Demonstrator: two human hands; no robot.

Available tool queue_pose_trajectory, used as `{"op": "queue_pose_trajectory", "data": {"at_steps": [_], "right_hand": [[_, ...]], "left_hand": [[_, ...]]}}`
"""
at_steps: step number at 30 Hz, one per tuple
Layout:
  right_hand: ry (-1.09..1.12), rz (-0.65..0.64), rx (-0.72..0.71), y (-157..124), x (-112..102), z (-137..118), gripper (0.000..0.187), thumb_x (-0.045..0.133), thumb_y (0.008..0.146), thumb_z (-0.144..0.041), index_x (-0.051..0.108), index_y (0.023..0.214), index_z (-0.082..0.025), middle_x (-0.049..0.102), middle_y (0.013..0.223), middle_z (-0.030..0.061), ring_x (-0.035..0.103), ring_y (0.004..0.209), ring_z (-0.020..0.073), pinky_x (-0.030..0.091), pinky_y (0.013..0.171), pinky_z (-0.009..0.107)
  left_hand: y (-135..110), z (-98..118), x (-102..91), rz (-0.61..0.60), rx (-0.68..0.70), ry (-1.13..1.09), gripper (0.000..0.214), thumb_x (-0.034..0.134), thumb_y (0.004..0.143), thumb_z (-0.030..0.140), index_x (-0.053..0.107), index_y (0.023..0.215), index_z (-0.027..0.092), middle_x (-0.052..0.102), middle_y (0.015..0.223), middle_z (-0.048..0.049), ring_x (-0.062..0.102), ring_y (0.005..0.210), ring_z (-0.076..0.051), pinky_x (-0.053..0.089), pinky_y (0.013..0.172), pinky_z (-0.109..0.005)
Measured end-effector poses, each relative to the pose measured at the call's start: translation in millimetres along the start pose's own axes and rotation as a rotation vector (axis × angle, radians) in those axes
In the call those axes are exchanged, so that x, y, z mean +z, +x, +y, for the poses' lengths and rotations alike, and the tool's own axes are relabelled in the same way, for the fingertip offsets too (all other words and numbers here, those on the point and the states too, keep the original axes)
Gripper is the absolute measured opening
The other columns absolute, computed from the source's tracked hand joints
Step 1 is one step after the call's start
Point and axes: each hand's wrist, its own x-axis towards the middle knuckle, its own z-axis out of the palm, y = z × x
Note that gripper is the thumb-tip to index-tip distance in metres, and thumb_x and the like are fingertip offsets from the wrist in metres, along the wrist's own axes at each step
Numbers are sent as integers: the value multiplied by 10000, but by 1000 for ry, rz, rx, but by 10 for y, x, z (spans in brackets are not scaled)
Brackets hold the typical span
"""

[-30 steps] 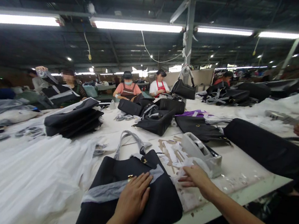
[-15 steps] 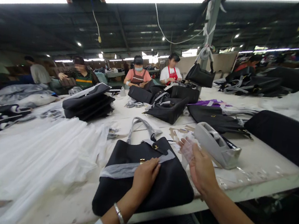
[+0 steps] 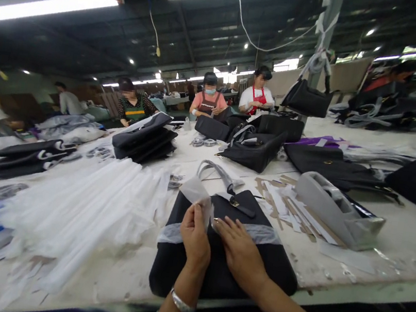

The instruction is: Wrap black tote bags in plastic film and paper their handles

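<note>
In the head view a black handbag (image 3: 263, 279) lies on the table before me, with a grey wrapping strip (image 3: 259, 233) across its front. My left hand (image 3: 196, 235), a silver bangle at the wrist, is closed in a pinch on a piece of thin whitish paper (image 3: 194, 190) lifted off the bag. Flat on the bag rests my right hand (image 3: 243, 255), fingers stretched out, its fingertips at the metal clasp. Above it is the bag's buckled strap (image 3: 237, 206). The grey-wrapped handle (image 3: 216, 167) stands up behind.
A grey tape dispenser (image 3: 326, 205) stands right, beside paper and cardboard strips (image 3: 287, 204). White wrapping sheets (image 3: 94, 212) are heaped left. Stacked black bags (image 3: 143, 141) and other bags (image 3: 252, 147) lie farther back. Co-workers (image 3: 208, 99) are across the table.
My right hand has come down from beside the bag, where it held clear film, onto the bag's front. My left hand has risen from the strip and now pinches paper. The view has swung left.
</note>
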Motion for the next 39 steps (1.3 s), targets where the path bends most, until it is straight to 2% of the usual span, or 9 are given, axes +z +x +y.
{"op": "queue_pose_trajectory", "data": {"at_steps": [4, 11, 19, 25, 27, 31, 33, 36, 39], "right_hand": [[-111, -140, -120, -30, 21, -67, 506, 413, 919, -50, 525, 1393, -186, 516, 1464, 78, 427, 1386, 250, 347, 1159, 526], [-89, -242, -216, 9, -22, -135, 508, 543, 942, -225, 465, 1444, -217, 458, 1512, 62, 352, 1425, 312, 291, 1166, 599], [94, -310, -316, -1, 54, -87, 597, 453, 886, -34, 437, 1465, -179, 464, 1503, 111, 396, 1406, 239, 306, 1185, 490], [270, -91, -49, -16, 137, 14, 548, 483, 911, -92, 459, 1437, -243, 637, 1311, 97, 599, 1206, 229, 503, 1028, 443], [301, -48, -56, -11, 162, 36, 498, 511, 902, -116, 520, 1384, -241, 663, 1268, 92, 609, 1194, 240, 498, 1037, 449], [379, -67, -128, -6, 153, 36, 548, 527, 859, -102, 509, 1396, -209, 608, 1359, 103, 551, 1275, 237, 452, 1095, 437], [398, -63, -99, -13, 127, 18, 625, 508, 869, -92, 409, 1474, -216, 533, 1443, 102, 492, 1336, 227, 419, 1123, 447], [404, -59, -57, -26, 103, -4, 678, 497, 900, -102, 301, 1531, -252, 465, 1503, 90, 436, 1382, 221, 385, 1145, 472], [401, -61, -60, -35, 109, -1, 730, 510, 898, -99, 235, 1554, -265, 420, 1535, 90, 407, 1402, 225, 372, 1152, 481]], "left_hand": [[24, 134, -13, 63, 124, -11, 357, 623, 891, 499, 715, 956, 160, 712, 927, -33, 657, 913, -142, 500, 880, -267], [87, 727, 95, 72, 317, 79, 276, 616, 916, 435, 706, 899, 174, 689, 838, 10, 655, 862, -126, 514, 807, -227], [69, 748, 233, -337, 215, 312, 281, 569, 949, 382, 735, 1038, 174, 749, 1031, -54, 681, 1008, -190, 516, 941, -306], [95, 815, 162, -487, 129, 343, 298, 592, 931, 407, 736, 1036, 169, 746, 1018, -52, 675, 1002, -193, 522, 919, -294], [92, 914, 34, -622, -7, 352, 355, 559, 940, 461, 727, 1049, 168, 747, 951, -54, 692, 904, -182, 549, 818, -272], [101, 1069, -295, -1131, -466, 428, 592, 367, 968, 602, 693, 1112, 129, 742, 881, -110, 715, 709, -199, 572, 618, -291], [151, 1071, -418, -1070, -337, 586, 526, 413, 966, 569, 690, 1098, 142, 741, 949, -117, 725, 761, -211, 581, 656, -307], [277, 977, -516, -805, 145, 932, 304, 612, 908, 423, 681, 1115, 211, 721, 1096, -79, 693, 957, -223, 552, 841, -338], [369, 837, -552, -904, 343, 1227, 326, 722, 834, 328, 679, 1144, 238, 702, 1142, -63, 638, 1057, -248, 503, 924, -372]]}}
